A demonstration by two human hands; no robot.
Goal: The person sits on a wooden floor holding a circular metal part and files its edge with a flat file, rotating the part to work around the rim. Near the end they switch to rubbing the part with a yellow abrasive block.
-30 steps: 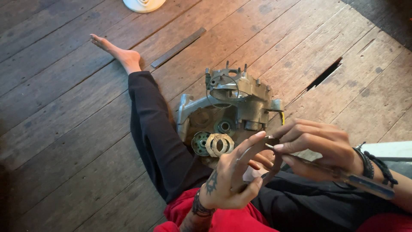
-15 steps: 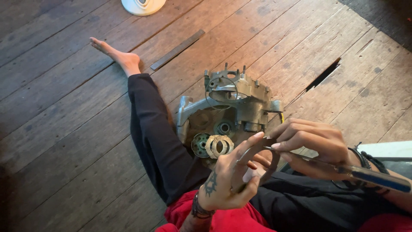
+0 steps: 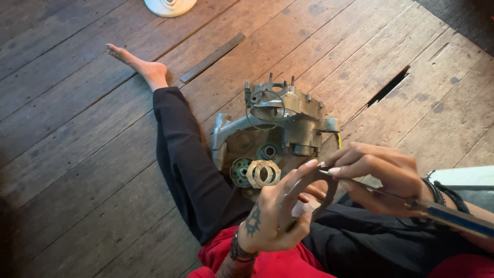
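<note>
your left hand (image 3: 275,216) is nearest the camera, raised above your lap, fingers curled around a thin dark curved piece (image 3: 325,198) that arcs from your palm up toward your index fingertip; the grip is closed on it, though what the piece is stays too small to tell. your right hand (image 3: 378,172) sits just beside it, to the right, pinched narrow on a slim metal tool (image 3: 391,194) whose blue handle (image 3: 458,219) runs back along your wrist. the tool's tip meets the curved piece close to your left index finger. dark bands (image 3: 442,194) circle your right wrist, and a beaded bracelet (image 3: 241,253) circles the left.

under the hands lie your red shirt (image 3: 278,265) and black trousers (image 3: 190,170), 1 leg stretched out over the wooden floor (image 3: 77,154).

just past your left fingertips, 2 pale rings (image 3: 264,173) stand against a grey metal engine casing (image 3: 280,123) resting on the planks between your legs, with a round gear (image 3: 239,171) and a bearing (image 3: 268,152) showing in its open face.

farther out, your bare foot (image 3: 141,64) rests near a flat metal strip (image 3: 212,57). a dark gap (image 3: 388,86) splits the boards at right, and a white round base (image 3: 170,6) sits at the top edge.
</note>
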